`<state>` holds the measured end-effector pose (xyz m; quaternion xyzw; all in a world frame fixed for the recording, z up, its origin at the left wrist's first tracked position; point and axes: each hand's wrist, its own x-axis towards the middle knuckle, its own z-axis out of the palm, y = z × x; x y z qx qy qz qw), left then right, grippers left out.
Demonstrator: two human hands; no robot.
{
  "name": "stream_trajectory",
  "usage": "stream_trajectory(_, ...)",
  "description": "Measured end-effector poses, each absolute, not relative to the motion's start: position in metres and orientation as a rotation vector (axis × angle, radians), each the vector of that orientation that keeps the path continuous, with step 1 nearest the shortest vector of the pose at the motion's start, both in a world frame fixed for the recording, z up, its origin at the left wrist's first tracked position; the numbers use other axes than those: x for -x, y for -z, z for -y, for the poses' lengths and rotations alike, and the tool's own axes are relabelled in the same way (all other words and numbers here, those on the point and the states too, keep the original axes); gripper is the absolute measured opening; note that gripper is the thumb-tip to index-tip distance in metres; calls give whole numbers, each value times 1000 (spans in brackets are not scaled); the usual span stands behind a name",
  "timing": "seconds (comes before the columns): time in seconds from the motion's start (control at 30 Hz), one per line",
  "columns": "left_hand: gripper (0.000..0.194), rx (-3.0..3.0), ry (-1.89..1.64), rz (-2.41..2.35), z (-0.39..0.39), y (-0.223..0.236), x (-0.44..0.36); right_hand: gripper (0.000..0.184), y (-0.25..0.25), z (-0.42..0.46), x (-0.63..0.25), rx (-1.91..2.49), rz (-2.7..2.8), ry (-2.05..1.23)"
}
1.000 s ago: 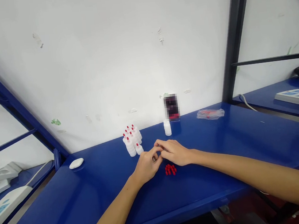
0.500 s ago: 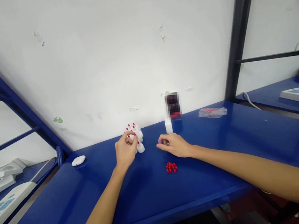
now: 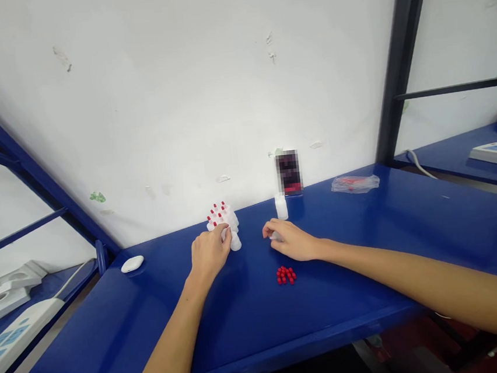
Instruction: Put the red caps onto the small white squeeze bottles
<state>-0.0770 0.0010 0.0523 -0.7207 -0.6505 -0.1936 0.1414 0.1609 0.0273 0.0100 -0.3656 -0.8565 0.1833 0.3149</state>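
At the cluster of small white bottles with red tips point(image 3: 218, 216), my left hand point(image 3: 209, 250) has its thumb and forefinger closed at the top of the front white bottle point(image 3: 235, 243). The fingers hide that bottle's tip. My right hand point(image 3: 295, 239) is curled above the table, with a white bottle point(image 3: 275, 236) partly visible between thumb and fingers. Several loose red caps point(image 3: 286, 275) lie in a small pile in front of my right hand. Beyond this hand, another white bottle group point(image 3: 281, 208) stands by the wall.
The blue table point(image 3: 244, 322) runs along a white wall. On it lie a white rounded case point(image 3: 132, 264) at left and a clear plastic bag with red contents point(image 3: 354, 184) at back right. A blurred dark card point(image 3: 289, 172) leans on the wall. Metal posts flank both sides.
My left fingers have moved onto the top of the front bottle, covering its red tip. A white bottle now shows in my right hand. The view has shifted slightly.
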Motion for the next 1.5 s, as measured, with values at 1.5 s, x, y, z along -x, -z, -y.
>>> stream_trajectory(1.5,29,3279,483,1111,22,-33,32,16,-13,-39,-172,955,2168,-622)
